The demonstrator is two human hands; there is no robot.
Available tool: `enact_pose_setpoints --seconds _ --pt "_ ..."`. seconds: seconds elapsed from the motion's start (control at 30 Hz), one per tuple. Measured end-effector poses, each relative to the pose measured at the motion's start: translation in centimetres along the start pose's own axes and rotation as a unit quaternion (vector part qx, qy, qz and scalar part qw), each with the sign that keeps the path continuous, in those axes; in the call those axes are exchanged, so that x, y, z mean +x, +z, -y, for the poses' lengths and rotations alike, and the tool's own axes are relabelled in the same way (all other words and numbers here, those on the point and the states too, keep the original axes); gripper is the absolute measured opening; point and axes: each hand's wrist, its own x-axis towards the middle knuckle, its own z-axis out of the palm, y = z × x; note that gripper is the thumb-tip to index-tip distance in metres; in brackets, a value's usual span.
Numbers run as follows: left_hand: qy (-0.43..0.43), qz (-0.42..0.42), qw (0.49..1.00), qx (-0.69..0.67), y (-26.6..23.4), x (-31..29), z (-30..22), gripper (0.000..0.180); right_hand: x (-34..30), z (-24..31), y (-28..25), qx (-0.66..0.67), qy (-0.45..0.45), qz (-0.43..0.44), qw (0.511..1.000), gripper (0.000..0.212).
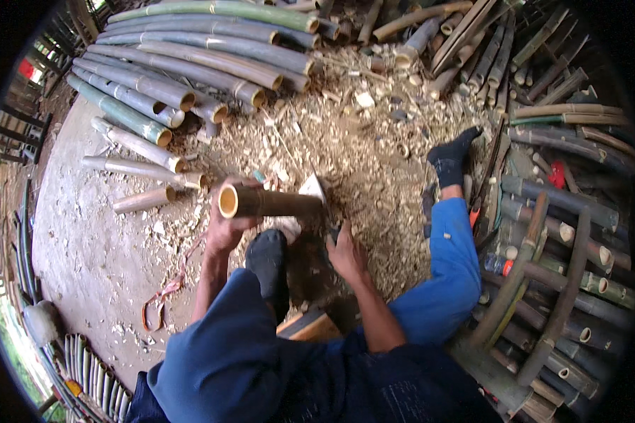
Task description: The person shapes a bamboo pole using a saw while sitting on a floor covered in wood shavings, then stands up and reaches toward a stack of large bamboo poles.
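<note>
My left hand (226, 227) is wrapped round a short bamboo piece (279, 203), gripping it near its cut open end. The piece lies level across the front of me, its hollow end facing left. At its right end my right hand (348, 255) is closed on the dark handle of a tool (331, 235). A pale, pointed, blade-like shape (312, 187) shows just beyond the bamboo; whether it belongs to the tool I cannot tell. Below the bamboo is my dark-socked foot (267, 264), and a wooden block (309, 326) sits between my legs.
Wood chips (381, 204) cover the ground ahead. Long bamboo poles (212, 48) lie at the far left, with shorter cut pieces (144, 200) nearer. Stacked bamboo (571, 310) and a bamboo frame (568, 292) stand at the right. A reddish strap (168, 287) lies left of me.
</note>
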Motion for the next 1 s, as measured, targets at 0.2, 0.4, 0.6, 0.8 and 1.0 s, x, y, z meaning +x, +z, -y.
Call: enact_pose_setpoints --seconds 0.2,0.4,0.6,0.8,1.0 --pt "-0.012 0.068 0.998 -0.002 -1.0 -0.7 -0.6 0.068 -2.5 4.9 -6.8 0.104 -0.095 -0.042 0.989 0.048" --pt "-0.009 0.127 0.989 0.078 0.0 0.8 -1.0 0.069 0.6 -0.2 -1.4 0.03 0.02 0.056 0.998 0.057" --pt "-0.06 0.063 0.988 0.131 2.9 2.0 4.0 0.08 -0.6 0.5 -1.2 0.067 0.05 -0.043 0.996 0.059" --pt "-0.096 -0.048 0.992 0.063 5.4 2.3 7.7 0.06 -1.1 -1.0 -6.7 0.022 -0.064 -0.232 0.97 0.06" --pt "-0.054 -0.12 0.946 0.298 -2.5 -1.0 2.1 0.068 -9.1 11.6 -21.1 0.692 -0.364 0.167 0.601 0.078"
